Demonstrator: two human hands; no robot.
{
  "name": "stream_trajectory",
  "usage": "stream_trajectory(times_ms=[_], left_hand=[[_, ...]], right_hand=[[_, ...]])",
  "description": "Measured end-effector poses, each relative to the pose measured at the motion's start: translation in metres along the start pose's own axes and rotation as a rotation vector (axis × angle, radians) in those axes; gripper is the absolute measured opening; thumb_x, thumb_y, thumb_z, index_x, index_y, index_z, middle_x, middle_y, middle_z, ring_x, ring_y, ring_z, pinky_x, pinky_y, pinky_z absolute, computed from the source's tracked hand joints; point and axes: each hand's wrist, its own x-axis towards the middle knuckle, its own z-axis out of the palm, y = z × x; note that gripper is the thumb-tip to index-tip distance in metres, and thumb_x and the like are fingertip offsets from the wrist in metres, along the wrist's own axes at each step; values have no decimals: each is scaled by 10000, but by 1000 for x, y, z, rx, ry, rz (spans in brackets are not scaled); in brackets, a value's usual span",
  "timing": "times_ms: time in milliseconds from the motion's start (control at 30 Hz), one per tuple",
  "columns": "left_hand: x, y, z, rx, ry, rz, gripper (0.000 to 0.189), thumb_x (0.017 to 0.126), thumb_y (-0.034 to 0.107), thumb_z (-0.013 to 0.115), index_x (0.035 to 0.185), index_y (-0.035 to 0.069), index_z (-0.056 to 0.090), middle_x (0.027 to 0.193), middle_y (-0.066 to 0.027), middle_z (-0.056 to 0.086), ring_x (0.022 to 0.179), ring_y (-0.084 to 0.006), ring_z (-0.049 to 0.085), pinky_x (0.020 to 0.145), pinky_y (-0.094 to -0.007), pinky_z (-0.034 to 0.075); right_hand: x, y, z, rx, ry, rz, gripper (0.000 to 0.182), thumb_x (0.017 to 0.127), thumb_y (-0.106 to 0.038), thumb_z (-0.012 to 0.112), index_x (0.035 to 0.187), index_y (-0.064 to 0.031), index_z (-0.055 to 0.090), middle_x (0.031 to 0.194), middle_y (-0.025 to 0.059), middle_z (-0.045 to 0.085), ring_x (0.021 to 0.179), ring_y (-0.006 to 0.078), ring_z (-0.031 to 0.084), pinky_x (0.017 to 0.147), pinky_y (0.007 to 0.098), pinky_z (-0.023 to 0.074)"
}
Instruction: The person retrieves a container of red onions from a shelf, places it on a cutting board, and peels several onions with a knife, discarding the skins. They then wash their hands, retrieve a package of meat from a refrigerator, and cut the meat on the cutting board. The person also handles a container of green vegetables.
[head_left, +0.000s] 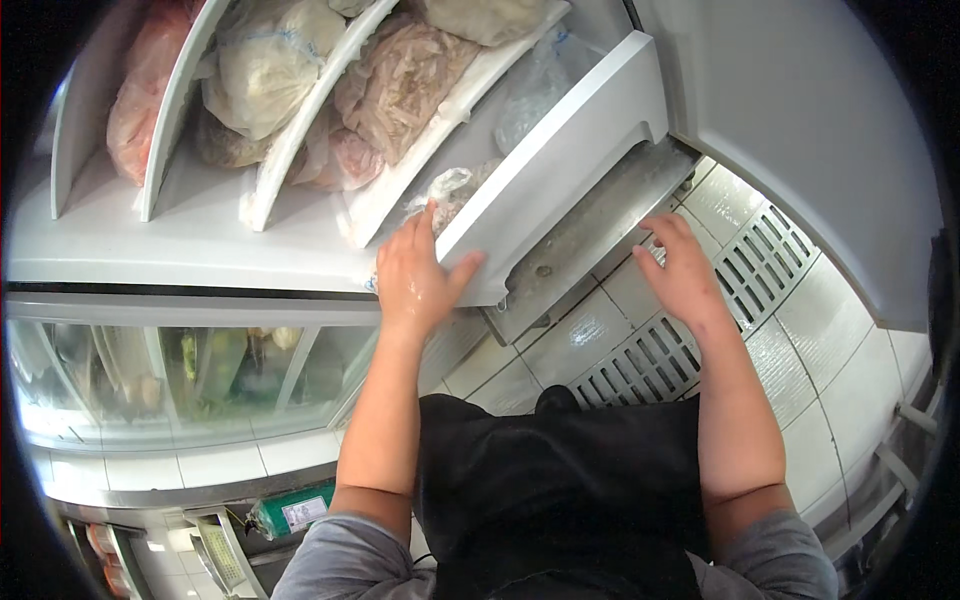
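Observation:
My left hand is at the near end of a white freezer drawer front. Its thumb lies against the outer face and its fingers reach behind the panel, beside a clear plastic bag in the drawer. Nothing is in my right hand, which hovers over the floor in front of the drawer with fingers loosely curled and apart. Inside the upright freezer, white shelves carry knotted plastic bags: a whitish one, one with pale brown strips and a pinkish one. What the bags contain is unclear.
A freezer door stands open on the right. Below the drawer runs a metal ledge. Slotted drain grates cross the tiled floor. At left is a glass-fronted case; a green package lies below it.

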Motion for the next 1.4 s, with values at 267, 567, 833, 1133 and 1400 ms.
stream_trajectory(times_ms=[267,567,833,1133,1400], left_hand=[[25,-47,14,-614,501,-312,715,984,339,623,1478,-102,356,1469,-270,471,1388,-351,431,1184,-409,271],[154,-136,-7,-1420,758,-531,449,969,193,633,1349,-31,547,1307,-123,617,1199,-289,577,1031,-386,456],[140,-225,14,183,614,-330,391,994,239,585,1317,21,608,1337,-165,632,1227,-314,583,1052,-396,427],[141,-131,-19,-1056,518,-807,359,981,264,588,1315,131,589,1321,-92,607,1078,-315,613,871,-412,508],[143,-133,-23,-1657,571,-882,351,971,156,512,1319,123,543,1239,-78,597,964,-236,618,682,-331,545]], right_hand=[[-8,-9,-2,-40,-25,-23,344,916,-181,649,1222,-26,622,1201,173,599,1102,368,612,954,437,510],[-17,7,7,-155,-152,-180,311,913,-188,644,1177,-24,636,1150,171,619,1086,371,611,939,453,512],[-13,-2,3,-129,-151,-166,256,917,-184,636,1112,-18,658,1119,158,639,1044,364,624,911,448,517],[-2,-78,32,44,269,-574,186,857,-124,672,1022,-36,674,1048,142,653,965,350,645,863,453,519],[73,-168,48,-453,19,-813,534,908,-469,633,1261,-67,609,1283,166,575,1247,335,503,1106,458,348]])
